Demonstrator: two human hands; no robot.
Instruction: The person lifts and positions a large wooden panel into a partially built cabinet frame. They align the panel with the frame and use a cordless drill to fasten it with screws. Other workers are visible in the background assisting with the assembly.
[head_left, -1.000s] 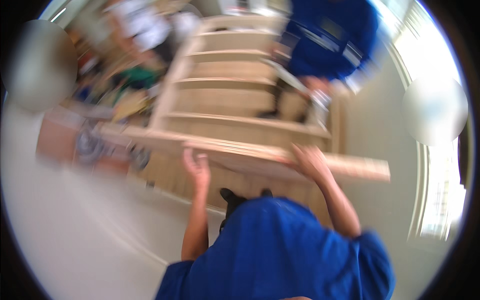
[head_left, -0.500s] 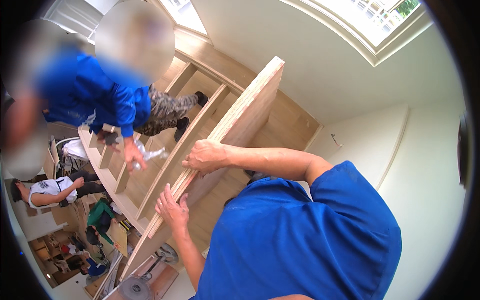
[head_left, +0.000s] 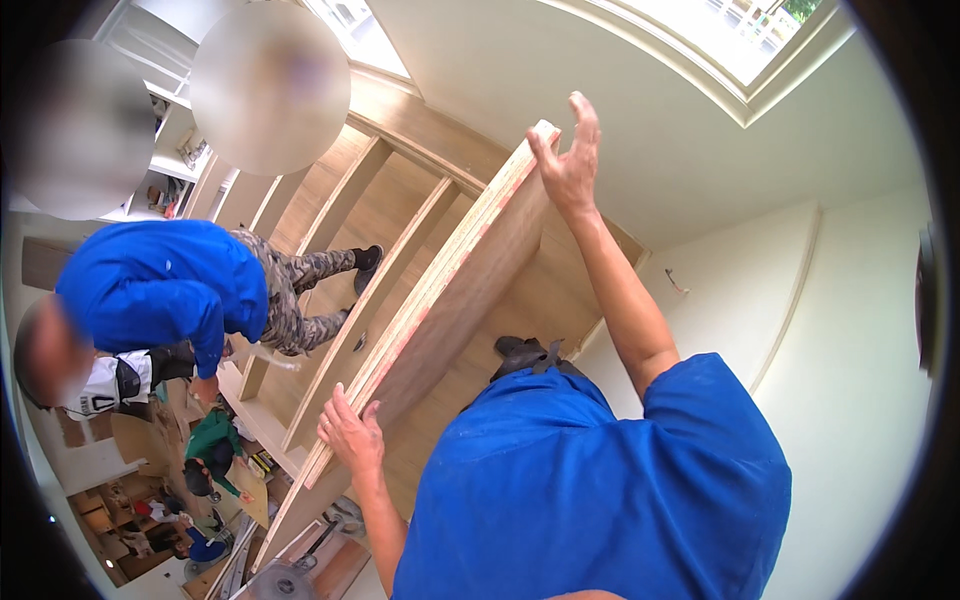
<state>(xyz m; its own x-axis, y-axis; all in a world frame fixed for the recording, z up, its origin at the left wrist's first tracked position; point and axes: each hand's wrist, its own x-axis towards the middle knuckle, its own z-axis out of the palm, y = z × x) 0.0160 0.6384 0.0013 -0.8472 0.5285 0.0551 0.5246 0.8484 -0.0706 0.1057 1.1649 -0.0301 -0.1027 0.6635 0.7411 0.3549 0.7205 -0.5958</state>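
Observation:
A long plywood board (head_left: 455, 290) runs from the lower left up to the top middle, its layered edge toward me. My left hand (head_left: 350, 437) grips its lower edge near the bottom end. With the arm stretched out, my right hand (head_left: 570, 160) holds the board's upper end, fingers over the corner. My blue shirt fills the lower middle of the view. Behind the board stands an unfinished wooden staircase (head_left: 330, 240) with bare steps.
A co-worker in a blue shirt (head_left: 150, 285) and camouflage trousers crouches on the stair steps at the left. Tools, boxes and scrap (head_left: 190, 500) lie on the floor at the lower left. White walls and a window (head_left: 740, 50) sit to the right.
My right hand has slid from the board's middle up to its far end, arm now stretched. The left hand stays near the lower end. The co-worker has shifted lower on the stairs.

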